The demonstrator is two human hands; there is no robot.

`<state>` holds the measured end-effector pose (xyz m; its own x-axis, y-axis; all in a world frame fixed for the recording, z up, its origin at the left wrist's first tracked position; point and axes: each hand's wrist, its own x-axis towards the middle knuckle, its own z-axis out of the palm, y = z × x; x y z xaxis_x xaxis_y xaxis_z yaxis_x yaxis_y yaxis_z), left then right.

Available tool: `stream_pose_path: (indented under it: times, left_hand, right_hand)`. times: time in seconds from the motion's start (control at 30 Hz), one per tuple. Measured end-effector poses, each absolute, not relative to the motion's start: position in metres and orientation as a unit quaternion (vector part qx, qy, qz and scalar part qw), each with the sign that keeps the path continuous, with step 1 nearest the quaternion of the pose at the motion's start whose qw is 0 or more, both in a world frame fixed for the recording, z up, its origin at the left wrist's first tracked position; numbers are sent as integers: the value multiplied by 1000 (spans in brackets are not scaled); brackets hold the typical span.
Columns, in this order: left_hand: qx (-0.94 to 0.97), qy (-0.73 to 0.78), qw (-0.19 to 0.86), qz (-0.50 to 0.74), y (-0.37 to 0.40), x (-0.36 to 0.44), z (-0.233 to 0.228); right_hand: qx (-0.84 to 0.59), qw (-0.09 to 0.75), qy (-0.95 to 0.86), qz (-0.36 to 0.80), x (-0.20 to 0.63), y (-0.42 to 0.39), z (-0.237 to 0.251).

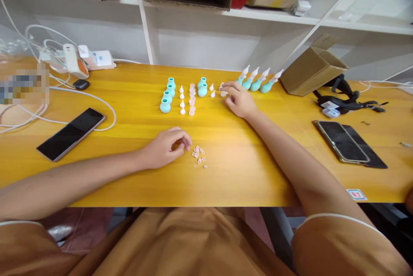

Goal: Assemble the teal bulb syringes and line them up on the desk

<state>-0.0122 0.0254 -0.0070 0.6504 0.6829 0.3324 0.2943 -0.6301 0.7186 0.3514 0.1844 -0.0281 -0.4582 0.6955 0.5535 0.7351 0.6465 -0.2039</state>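
Head cam first, and it's the only view, so I'm using the scatter of tiny pink rings [196,154] on the yellow-brown table [226,185] as my landmark.

The left hand [171,148] is just left of the rings, fingers loosely curled with a gap between thumb and fingertips. Can't see anything held in it. The right hand [238,100] is beyond the rings and off to their right, fingers bent over a couple of pale pink cups [223,93]. Honestly can't tell if it's gripping one or only touching.

Pretty much straight back from the rings there's a column of pink cups [192,102], plus two turquoise bulbs [202,91]. Back and a bit left of the rings: a column of white tips [182,104], then four turquoise bulbs [165,106]. Back and slightly right: two white tips [212,94]. Way back right of the rings, four bulbs with tips on [255,85] lean over.

Also, a dark phone [71,134] lies well left of the rings, another phone [343,140] well right.
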Motion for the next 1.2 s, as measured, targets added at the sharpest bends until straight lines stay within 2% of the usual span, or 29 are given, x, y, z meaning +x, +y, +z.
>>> stream_pose_path:
  times: [0.53,1.03,1.2]
  left_hand:
    - [929,187,202,248,27,-10,-14]
    - [930,226,163,238,25,-3,-16]
    - [919,220,186,268,24,-3,-16]
  right_hand:
    - [-397,287,-871,26,337,185,-33]
    - [-361,362,-859,15,324,173,-16]
    - [-389,401,-824,92,294,140,7]
